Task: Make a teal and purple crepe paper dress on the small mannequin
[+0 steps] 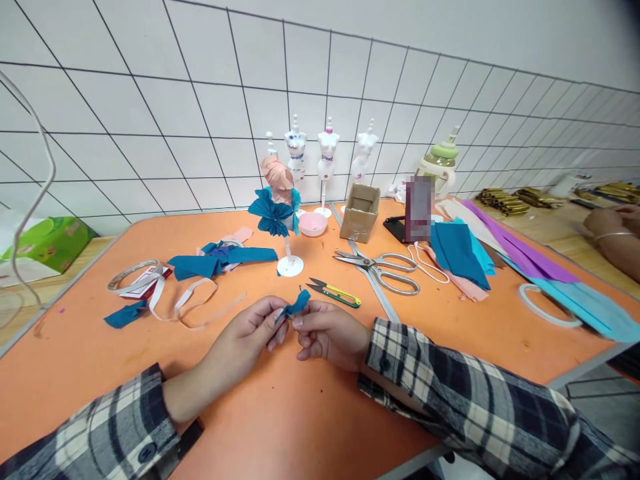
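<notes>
My left hand [250,333] and my right hand [330,333] meet over the orange table [310,413], both pinching a small folded piece of teal fabric [296,305] between thumb and fingers. Both sleeves are plaid. Just beyond my hands lie yellow-handled thread snips [334,292]. A small mannequin on a white stand [280,200] wears pink cloth and a pleated teal bow. More teal fabric strips [220,261] lie to its left.
Large silver scissors [385,268], a small cardboard box [360,212], a pink bowl [313,224], white elastic ribbon [190,303], tape rolls, and stacked teal, pink and purple fabric [480,257] lie around. Three bare mini mannequins stand by the tiled wall. Another person's arm [615,237] rests at far right.
</notes>
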A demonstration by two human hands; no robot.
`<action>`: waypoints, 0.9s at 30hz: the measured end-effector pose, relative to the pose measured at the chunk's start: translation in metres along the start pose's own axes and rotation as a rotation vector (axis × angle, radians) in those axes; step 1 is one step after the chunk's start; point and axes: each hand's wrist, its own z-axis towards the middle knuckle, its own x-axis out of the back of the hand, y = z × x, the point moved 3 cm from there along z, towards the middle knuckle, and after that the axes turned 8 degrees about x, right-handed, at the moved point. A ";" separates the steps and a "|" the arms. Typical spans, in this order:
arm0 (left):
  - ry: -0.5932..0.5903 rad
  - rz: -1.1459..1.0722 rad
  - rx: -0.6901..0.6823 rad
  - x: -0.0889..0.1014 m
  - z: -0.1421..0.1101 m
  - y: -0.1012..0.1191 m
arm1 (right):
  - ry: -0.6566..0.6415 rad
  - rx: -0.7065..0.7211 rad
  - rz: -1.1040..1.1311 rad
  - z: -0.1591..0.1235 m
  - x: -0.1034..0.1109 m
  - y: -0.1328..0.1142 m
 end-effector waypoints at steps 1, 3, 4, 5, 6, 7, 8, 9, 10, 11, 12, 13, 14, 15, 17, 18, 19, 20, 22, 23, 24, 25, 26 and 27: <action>-0.001 0.068 -0.066 0.003 -0.001 0.002 | -0.036 -0.019 0.011 0.000 0.000 0.002; -0.030 0.255 -0.263 0.009 -0.004 0.009 | -0.131 -0.044 -0.039 0.001 0.000 0.004; -0.074 0.368 -0.387 0.012 -0.006 0.014 | -0.185 -0.020 -0.112 0.002 0.000 0.003; -0.144 0.488 -0.515 0.014 -0.009 0.019 | -0.243 0.040 -0.228 0.002 0.001 0.000; -0.235 0.609 -0.644 0.014 -0.013 0.023 | -0.299 0.138 -0.372 0.002 0.002 -0.004; -0.308 0.743 -0.732 0.014 -0.016 0.026 | -0.353 0.266 -0.532 0.001 0.001 -0.010; -0.363 0.855 -0.788 0.014 -0.018 0.028 | -0.403 0.397 -0.681 0.000 0.001 -0.015; -0.401 0.936 -0.825 0.013 -0.020 0.030 | -0.445 0.510 -0.803 -0.002 0.000 -0.020; -0.420 0.997 -0.849 0.012 -0.022 0.031 | -0.476 0.597 -0.894 -0.003 -0.001 -0.023; -0.424 1.039 -0.876 0.010 -0.024 0.031 | -0.487 0.656 -0.956 -0.004 -0.001 -0.025; -0.411 1.074 -0.912 0.009 -0.025 0.032 | -0.466 0.689 -1.002 -0.004 0.000 -0.027; -0.379 1.117 -0.951 0.007 -0.026 0.031 | -0.415 0.698 -1.041 -0.004 0.001 -0.027; -0.329 1.166 -0.992 0.007 -0.027 0.031 | -0.340 0.683 -1.069 -0.002 0.004 -0.027; -0.268 1.213 -1.029 0.008 -0.027 0.032 | -0.248 0.645 -1.074 -0.001 0.006 -0.027; -0.144 1.281 -1.091 0.013 -0.028 0.034 | -0.101 0.477 -0.990 0.003 0.012 -0.024; -0.094 1.296 -1.124 0.016 -0.028 0.036 | -0.085 0.365 -0.913 0.004 0.014 -0.021; -0.053 1.301 -1.159 0.019 -0.028 0.038 | -0.101 0.258 -0.832 0.005 0.015 -0.019; -0.020 1.301 -1.194 0.021 -0.029 0.041 | -0.129 0.167 -0.756 0.006 0.014 -0.017; 0.018 1.299 -1.247 0.024 -0.030 0.044 | -0.184 0.035 -0.637 0.005 0.012 -0.016; 0.025 1.297 -1.263 0.024 -0.031 0.045 | -0.186 -0.006 -0.597 0.004 0.011 -0.016; 0.026 1.297 -1.272 0.024 -0.031 0.045 | -0.170 -0.038 -0.570 0.003 0.010 -0.016; 0.026 1.300 -1.275 0.024 -0.032 0.044 | -0.157 -0.073 -0.556 0.002 0.010 -0.016; 0.028 1.304 -1.276 0.023 -0.032 0.044 | -0.157 -0.106 -0.558 0.000 0.008 -0.015; 0.032 1.310 -1.276 0.023 -0.032 0.043 | -0.167 -0.134 -0.570 -0.001 0.007 -0.013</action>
